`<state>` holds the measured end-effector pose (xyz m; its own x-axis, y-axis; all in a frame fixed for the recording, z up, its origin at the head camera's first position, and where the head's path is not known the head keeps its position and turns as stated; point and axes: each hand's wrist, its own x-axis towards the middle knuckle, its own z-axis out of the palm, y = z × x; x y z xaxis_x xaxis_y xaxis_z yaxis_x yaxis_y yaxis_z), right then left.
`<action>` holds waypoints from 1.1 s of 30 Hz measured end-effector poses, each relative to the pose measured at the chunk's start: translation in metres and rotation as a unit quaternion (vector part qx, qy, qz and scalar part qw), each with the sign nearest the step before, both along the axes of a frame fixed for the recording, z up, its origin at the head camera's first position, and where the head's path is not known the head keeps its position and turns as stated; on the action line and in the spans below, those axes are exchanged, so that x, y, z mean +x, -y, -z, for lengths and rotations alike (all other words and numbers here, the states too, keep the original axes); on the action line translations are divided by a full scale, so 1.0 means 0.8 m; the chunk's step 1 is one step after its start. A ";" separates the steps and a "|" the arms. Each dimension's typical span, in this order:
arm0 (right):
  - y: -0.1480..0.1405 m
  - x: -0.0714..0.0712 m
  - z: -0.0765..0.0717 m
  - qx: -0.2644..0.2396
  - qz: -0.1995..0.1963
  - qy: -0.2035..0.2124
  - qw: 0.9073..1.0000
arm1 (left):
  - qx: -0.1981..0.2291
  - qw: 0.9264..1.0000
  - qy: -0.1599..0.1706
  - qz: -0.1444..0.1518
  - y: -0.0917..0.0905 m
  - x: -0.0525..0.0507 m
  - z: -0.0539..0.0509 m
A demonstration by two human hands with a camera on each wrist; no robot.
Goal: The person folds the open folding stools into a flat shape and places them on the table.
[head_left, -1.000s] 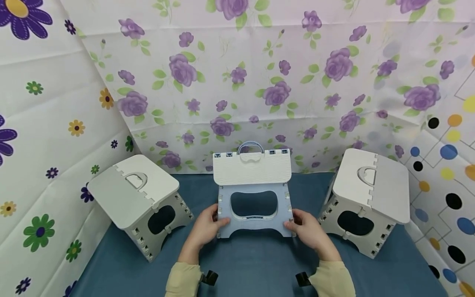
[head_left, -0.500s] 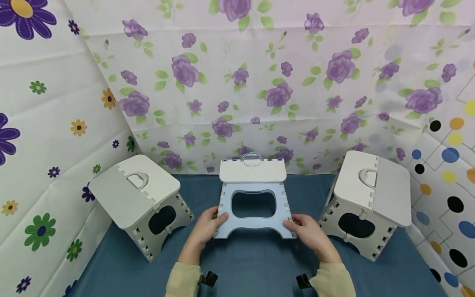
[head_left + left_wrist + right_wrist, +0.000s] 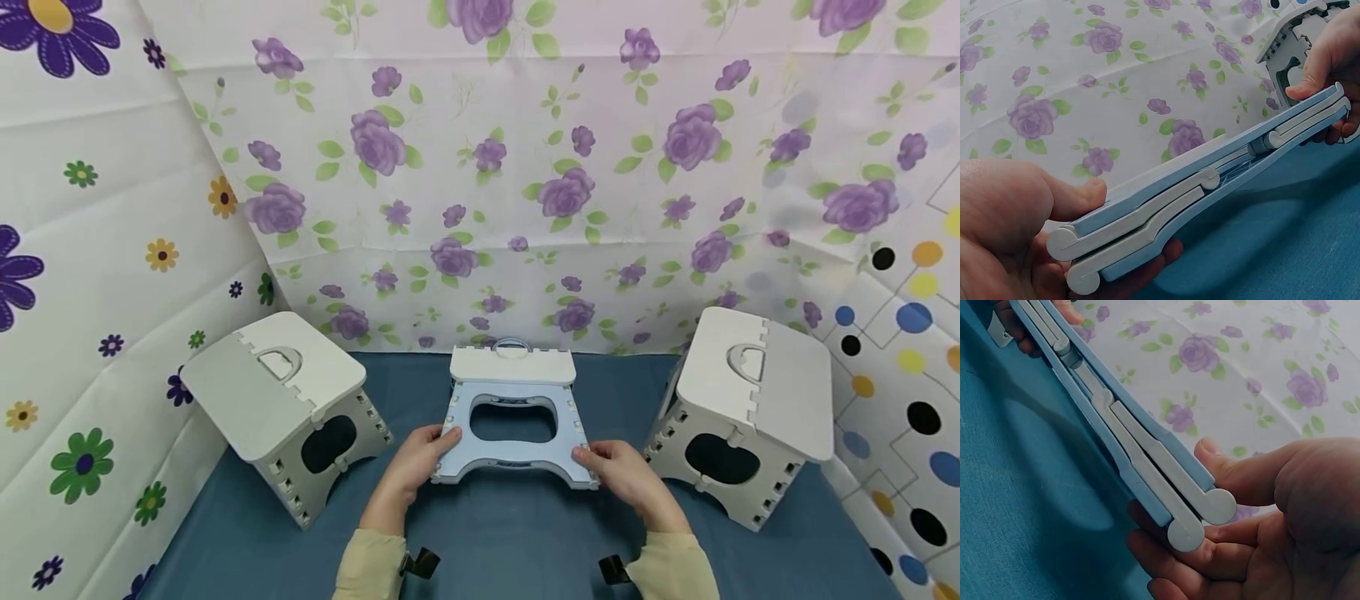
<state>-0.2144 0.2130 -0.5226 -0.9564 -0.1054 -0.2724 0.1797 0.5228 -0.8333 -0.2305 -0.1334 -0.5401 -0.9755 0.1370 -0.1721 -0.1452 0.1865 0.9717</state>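
A folded step stool (image 3: 513, 454), with light blue legs and a white top (image 3: 513, 366), is held over the blue cloth in the head view. Its loop handle points to the back wall. My left hand (image 3: 412, 467) grips the near left corner, thumb above and fingers beneath. At the near right corner my right hand (image 3: 626, 479) holds it the same way. The left wrist view shows the stool's folded side (image 3: 1141, 231), its panels lying close together. In the right wrist view the pale hinge ends (image 3: 1186, 533) sit between thumb and fingers.
Two unfolded white stools stand on the blue cloth (image 3: 517, 550), one at the left (image 3: 277, 375) and one at the right (image 3: 750, 400). A flowered sheet (image 3: 465, 208) hangs behind. Patterned sheets line both sides.
The stool has tipped back, its white top and handle sinking toward the cloth, so it lies flatter. Both hands keep their grip and have barely moved.
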 end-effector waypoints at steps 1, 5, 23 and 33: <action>0.000 -0.001 0.000 0.000 0.000 0.005 1.000 | -0.002 1.000 0.002 0.003 0.000 -0.001 0.000; -0.001 -0.003 0.000 -0.001 -0.001 0.016 1.000 | -0.010 1.000 0.005 0.013 0.000 -0.003 0.000; -0.004 -0.001 0.006 0.019 -0.013 0.004 1.000 | -0.031 0.999 0.014 0.015 -0.002 0.000 0.006; -0.001 -0.001 0.011 -0.007 -0.003 0.015 1.000 | -0.037 0.999 0.001 0.012 -0.005 -0.004 0.013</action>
<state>-0.2151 0.2138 -0.5313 -0.9471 -0.1150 -0.2996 0.2018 0.5124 -0.8347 -0.2334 -0.1297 -0.5502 -0.9715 0.1480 -0.1854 -0.1424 0.2613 0.9547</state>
